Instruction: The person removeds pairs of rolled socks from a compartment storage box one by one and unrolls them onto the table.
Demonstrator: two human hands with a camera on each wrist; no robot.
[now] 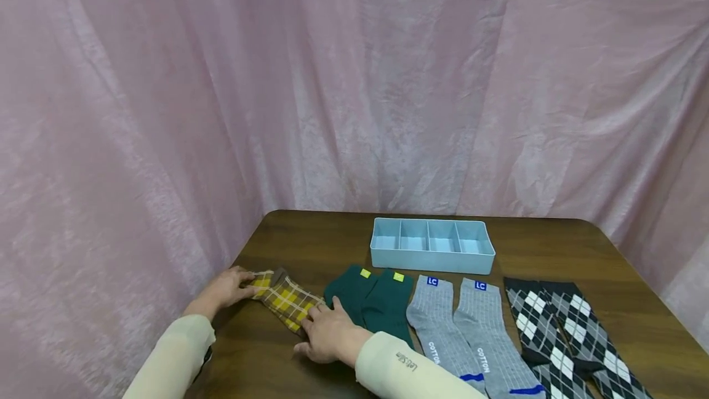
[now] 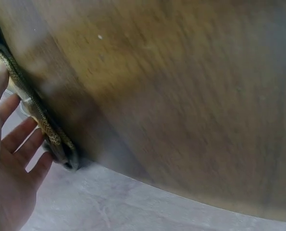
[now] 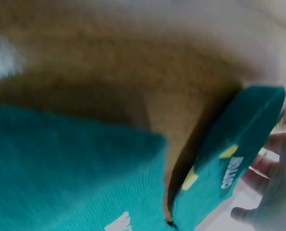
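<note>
Yellow plaid socks (image 1: 289, 302) with dark grey-brown patches lie on the left part of the table. At their left end, my left hand (image 1: 226, 291) touches the fabric with thumb and fingertips. Its fingers look extended and spread in the left wrist view, against the layered edge of the socks (image 2: 44, 120). The right hand (image 1: 331, 332) rests its spread fingers on the near right end of the same socks. Just beyond it lie dark green socks (image 1: 382, 303) with yellow labels. They fill much of the right wrist view, where the right hand (image 3: 272, 178) shows at the edge.
Grey socks (image 1: 443, 319) with blue marks lie right of the green ones, partly behind the right sleeve. Black and white argyle socks (image 1: 570, 331) are farther right. A light blue box (image 1: 432, 259) with several compartments stands at the back of the wooden table (image 1: 321, 233), before a pink curtain.
</note>
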